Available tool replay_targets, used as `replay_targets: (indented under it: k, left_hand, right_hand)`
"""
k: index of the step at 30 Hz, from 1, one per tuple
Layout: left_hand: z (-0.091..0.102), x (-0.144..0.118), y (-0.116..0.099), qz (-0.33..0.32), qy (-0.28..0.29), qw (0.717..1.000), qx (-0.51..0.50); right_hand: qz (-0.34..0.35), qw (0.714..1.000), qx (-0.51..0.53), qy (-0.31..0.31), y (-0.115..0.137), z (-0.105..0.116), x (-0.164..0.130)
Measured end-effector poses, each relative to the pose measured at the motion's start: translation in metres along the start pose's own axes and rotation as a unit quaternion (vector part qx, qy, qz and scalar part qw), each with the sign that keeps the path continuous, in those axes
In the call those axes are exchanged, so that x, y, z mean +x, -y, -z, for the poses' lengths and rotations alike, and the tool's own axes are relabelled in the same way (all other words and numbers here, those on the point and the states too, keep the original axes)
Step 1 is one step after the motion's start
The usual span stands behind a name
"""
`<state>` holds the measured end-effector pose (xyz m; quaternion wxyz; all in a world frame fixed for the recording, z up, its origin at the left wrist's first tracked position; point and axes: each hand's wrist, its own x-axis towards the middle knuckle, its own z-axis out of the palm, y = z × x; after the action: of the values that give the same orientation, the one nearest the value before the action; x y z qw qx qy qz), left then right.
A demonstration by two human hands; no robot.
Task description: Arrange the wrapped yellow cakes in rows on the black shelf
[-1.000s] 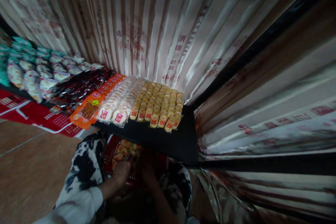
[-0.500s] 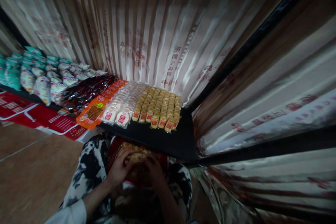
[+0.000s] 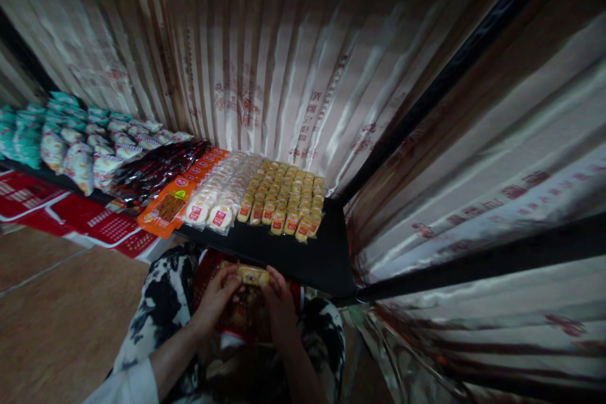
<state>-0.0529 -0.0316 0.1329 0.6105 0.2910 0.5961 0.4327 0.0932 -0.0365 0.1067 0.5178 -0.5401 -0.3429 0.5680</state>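
Observation:
My left hand (image 3: 218,295) and my right hand (image 3: 280,298) grip the two ends of a small yellowish wrapped cake (image 3: 254,275). The cake lies crosswise between my fingers, above a red box (image 3: 202,278) at my lap. More wrapped pieces (image 3: 243,312) show dimly inside the box, partly hidden by my hands. On the black shelf (image 3: 284,255) just beyond stand rows of similar yellow wrapped cakes (image 3: 284,199) with red labels. Left of them are round white wrapped cakes (image 3: 221,214).
Farther left on the shelf lie orange snack packets (image 3: 163,211), dark shiny packets (image 3: 158,170), white bags (image 3: 78,164) and green bags (image 3: 28,142). Red baskets (image 3: 106,221) sit below the shelf. Pleated printed sheeting (image 3: 284,76) backs it, and a dark bar (image 3: 445,79) slants along the right.
My hands have lifted a wrapped cake slightly from the pieces in the red box, and it now shows clearly between them. The view has shifted a little.

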Motion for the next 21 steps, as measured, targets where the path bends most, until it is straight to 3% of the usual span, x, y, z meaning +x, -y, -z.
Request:
replay_targets:
  k: [9,15,21]
  left_hand:
    - [-0.01,0.008,-0.007,0.048,0.02,0.989,-0.138]
    - [-0.014,0.014,-0.016,0.014,0.031,0.991,-0.132]
    - [-0.021,0.016,-0.025,0.015,0.044,0.986,-0.159]
  right_hand:
    - [0.08,0.991,-0.103,-0.016,-0.002,0.006,0.007]
    - [0.16,0.978,-0.13,-0.008,-0.001,0.007,0.013]
    - [0.135,0.984,-0.12,0.007,0.009,0.007,0.017]
